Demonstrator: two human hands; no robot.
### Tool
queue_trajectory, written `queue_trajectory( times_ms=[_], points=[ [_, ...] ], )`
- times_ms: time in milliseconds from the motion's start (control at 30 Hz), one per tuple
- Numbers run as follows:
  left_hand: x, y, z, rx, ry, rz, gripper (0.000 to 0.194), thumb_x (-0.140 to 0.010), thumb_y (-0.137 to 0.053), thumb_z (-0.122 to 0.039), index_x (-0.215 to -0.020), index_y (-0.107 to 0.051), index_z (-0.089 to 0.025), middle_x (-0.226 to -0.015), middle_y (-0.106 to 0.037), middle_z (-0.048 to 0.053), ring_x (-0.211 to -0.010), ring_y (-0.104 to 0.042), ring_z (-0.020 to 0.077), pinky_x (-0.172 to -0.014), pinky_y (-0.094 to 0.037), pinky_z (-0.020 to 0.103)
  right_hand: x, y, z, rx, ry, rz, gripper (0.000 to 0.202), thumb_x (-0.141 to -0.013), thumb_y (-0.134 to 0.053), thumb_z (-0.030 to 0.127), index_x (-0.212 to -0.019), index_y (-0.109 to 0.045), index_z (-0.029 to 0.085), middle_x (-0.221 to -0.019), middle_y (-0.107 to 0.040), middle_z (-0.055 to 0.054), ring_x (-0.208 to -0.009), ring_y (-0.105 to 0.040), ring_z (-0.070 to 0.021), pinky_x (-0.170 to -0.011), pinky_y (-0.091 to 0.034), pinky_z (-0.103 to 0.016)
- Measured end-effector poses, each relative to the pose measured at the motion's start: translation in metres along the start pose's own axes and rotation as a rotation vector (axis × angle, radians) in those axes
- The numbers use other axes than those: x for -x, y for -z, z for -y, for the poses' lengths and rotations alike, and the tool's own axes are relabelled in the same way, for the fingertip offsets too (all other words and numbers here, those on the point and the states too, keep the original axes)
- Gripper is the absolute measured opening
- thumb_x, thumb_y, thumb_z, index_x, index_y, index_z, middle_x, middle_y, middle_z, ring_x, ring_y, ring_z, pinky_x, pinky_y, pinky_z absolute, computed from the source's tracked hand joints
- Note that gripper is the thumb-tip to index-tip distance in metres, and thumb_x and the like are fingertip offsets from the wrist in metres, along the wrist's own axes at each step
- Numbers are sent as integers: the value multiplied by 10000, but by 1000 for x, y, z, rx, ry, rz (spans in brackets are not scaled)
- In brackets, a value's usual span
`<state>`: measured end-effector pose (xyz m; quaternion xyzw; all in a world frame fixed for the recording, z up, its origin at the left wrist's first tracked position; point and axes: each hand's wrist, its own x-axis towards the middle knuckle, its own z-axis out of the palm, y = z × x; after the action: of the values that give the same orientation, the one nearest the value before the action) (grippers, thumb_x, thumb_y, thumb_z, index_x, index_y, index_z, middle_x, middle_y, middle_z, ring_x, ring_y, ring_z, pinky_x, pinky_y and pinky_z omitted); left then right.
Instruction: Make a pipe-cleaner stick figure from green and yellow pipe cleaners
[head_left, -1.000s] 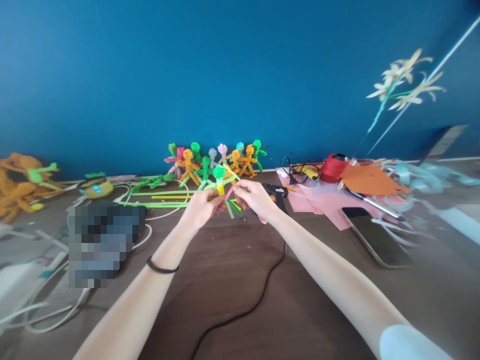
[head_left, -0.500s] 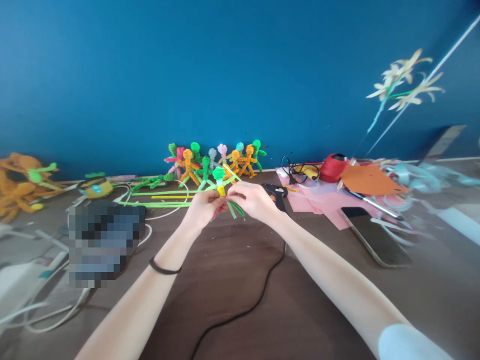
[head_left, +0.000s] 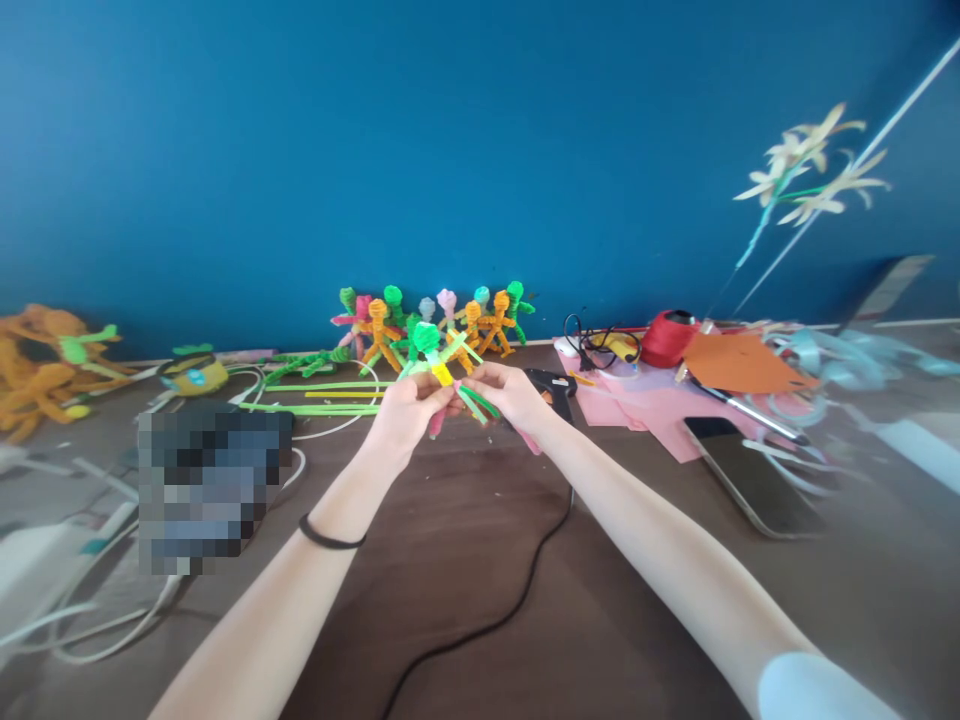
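Observation:
A small pipe-cleaner figure (head_left: 442, 374) with a green head, yellow middle and green and pink strands is held up between both hands. My left hand (head_left: 409, 405) pinches its left side, fingers closed beside the yellow part. On the other side my right hand (head_left: 511, 393) has its fingers closed on the green strands at the figure's lower right. The head leans to the left. Behind it, several finished-looking figures (head_left: 378, 330) in orange, green and pink stand against the blue wall. Loose light green pipe cleaners (head_left: 322, 409) lie left of my left hand.
A black glue gun (head_left: 559, 395) with its cable lies behind my right hand. Rightward are pink sheets (head_left: 656, 415), red thread (head_left: 667, 338), orange felt (head_left: 750, 362) and a phone (head_left: 750, 480). A pixelated device (head_left: 214, 490) with white cables is at left.
The held figure has tilted to the left, with its yellow part now more exposed. My right hand has shifted slightly right, away from my left hand. Pink strands show more between and below the hands.

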<state>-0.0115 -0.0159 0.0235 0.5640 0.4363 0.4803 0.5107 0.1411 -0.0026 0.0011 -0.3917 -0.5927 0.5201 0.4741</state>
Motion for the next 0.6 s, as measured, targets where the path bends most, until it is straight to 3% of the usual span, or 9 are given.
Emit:
queue_trajectory(
  times_ms=[300,500,600],
  points=[
    [2,-1,-5,62,5,21,215,-590,-716,-275,-682,-591,-127,-556,-604,13,-442,-518,96,-355,-327,198,2,0,0,-135,-120,22,379,-659,-661,490,-728,-564,130,-521,-567,14,-369,-474,-67,-372,-327,-197],
    [3,-1,-2,102,-49,24,191,-642,-677,-271,-725,-602,-116,-517,-587,5,-364,-420,52,-361,-302,189,3,-1,-8,-248,-236,239,329,-763,-569,469,-788,-566,141,-448,-497,49,-335,-404,-48,-339,-255,-183],
    [4,-4,-2,132,-64,-13,183,-632,-684,-265,-711,-598,-124,-453,-525,-26,-356,-397,46,-362,-281,180,7,-6,-7,-205,-211,262,317,-816,-508,442,-697,-532,148,-435,-480,52,-329,-383,-39,-342,-266,-179]
  ],
)
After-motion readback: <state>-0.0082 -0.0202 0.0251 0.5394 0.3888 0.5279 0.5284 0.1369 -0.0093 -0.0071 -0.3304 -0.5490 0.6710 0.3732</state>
